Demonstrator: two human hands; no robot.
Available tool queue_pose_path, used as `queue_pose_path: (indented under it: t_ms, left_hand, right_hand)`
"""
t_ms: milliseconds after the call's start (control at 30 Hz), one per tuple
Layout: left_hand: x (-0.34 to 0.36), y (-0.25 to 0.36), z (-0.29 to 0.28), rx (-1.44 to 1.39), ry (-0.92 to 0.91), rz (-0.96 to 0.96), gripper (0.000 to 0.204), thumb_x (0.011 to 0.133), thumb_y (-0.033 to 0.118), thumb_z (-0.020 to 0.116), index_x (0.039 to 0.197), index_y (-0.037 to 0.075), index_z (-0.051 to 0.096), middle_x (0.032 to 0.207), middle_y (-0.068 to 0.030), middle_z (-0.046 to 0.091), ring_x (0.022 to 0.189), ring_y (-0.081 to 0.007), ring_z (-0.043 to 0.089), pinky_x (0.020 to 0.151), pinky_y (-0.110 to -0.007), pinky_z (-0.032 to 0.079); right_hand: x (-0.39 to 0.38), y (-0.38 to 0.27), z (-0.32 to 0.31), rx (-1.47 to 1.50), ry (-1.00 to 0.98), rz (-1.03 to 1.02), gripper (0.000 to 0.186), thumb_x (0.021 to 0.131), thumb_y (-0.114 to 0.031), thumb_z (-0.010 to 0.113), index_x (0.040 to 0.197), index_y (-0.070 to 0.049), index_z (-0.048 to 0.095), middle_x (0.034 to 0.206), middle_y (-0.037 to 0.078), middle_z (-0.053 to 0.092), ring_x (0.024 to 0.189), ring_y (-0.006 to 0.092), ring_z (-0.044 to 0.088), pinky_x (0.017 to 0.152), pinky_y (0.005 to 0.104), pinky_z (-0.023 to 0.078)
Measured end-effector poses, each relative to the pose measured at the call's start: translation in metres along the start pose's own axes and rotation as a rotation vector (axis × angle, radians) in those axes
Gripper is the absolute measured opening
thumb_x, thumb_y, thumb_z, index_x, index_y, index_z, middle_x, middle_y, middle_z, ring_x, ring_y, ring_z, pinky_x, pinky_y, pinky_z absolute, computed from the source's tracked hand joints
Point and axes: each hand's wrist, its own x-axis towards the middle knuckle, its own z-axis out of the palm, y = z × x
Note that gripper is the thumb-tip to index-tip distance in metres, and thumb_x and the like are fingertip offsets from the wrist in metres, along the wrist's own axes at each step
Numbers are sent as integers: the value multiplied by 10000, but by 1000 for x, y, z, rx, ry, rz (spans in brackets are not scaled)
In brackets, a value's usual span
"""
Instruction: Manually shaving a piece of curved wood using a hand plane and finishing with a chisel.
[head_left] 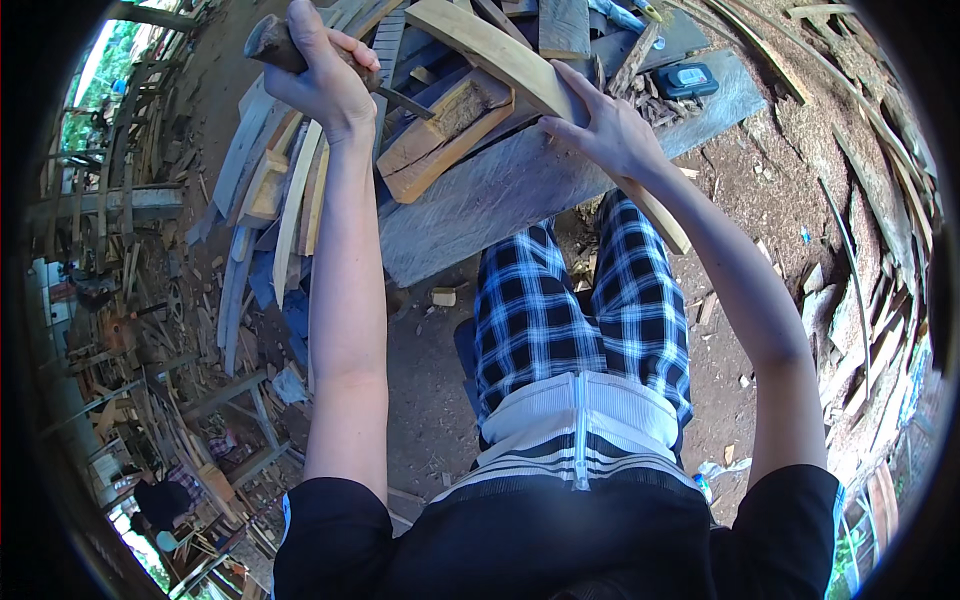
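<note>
My left hand (325, 85) is raised at the upper left, fingers wrapped round the thick brown handle of a chisel (405, 103). The tool's narrow dark metal blade points right, over an orange-brown wooden block (425, 160) with a hollowed recess. My right hand (615, 130) grips a long, pale, slightly curved piece of wood (495, 60), thumb and fingers spread over its surface. That piece runs slantwise from the top middle, under the hand, down beside my right knee. Beneath it lies a wide grey board (470, 220).
A small black case (685, 80) sits on the board's right part, near wood scraps (640, 95). Curved offcuts (290, 210) are stacked at the left. Long strips (880, 190) and wood chips cover the right ground. A small wood block (443, 297) lies on the dirt.
</note>
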Motion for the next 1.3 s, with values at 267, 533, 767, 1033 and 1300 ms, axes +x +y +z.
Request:
queue_pose_path:
  t_ms: [267,533,767,1033,1300]
  left_hand:
    - [3,-8,7,50,1,12,312,936,202,657,751,28,475,521,-39,485,390,-128,487,370,-291,416]
    - [4,-19,14,167,170,59,289,949,212,679,789,87,473,507,27,420,355,-77,409,340,-256,337]
    - [1,-21,23,191,231,54,252,945,189,681,836,71,486,541,23,444,366,-71,407,341,-252,332]
    - [-3,-21,16,235,226,104,182,939,134,674,891,64,513,656,17,495,435,-53,433,374,-234,342]
    - [-8,-38,5,347,15,415,487,812,88,726,1213,-77,504,1108,-139,631,1046,-206,620,946,-340,462]
  right_hand:
    - [1,4,4,17,37,-23,854,854,-669,556,1540,-233,293,1123,253,673,1049,391,668,966,482,509]
    - [0,4,6,24,23,-2,854,851,-664,568,1537,-233,297,1110,244,681,1016,375,684,956,485,515]
    - [2,6,6,38,64,-45,848,850,-616,577,1536,-199,306,1069,238,694,978,365,698,923,468,543]
    - [-30,-142,-115,437,607,-227,817,843,-432,630,1412,99,381,878,205,701,585,224,660,531,317,559]
    - [-4,-161,-157,-105,-121,-440,818,881,-484,580,1443,73,374,856,213,684,605,182,647,542,319,554]
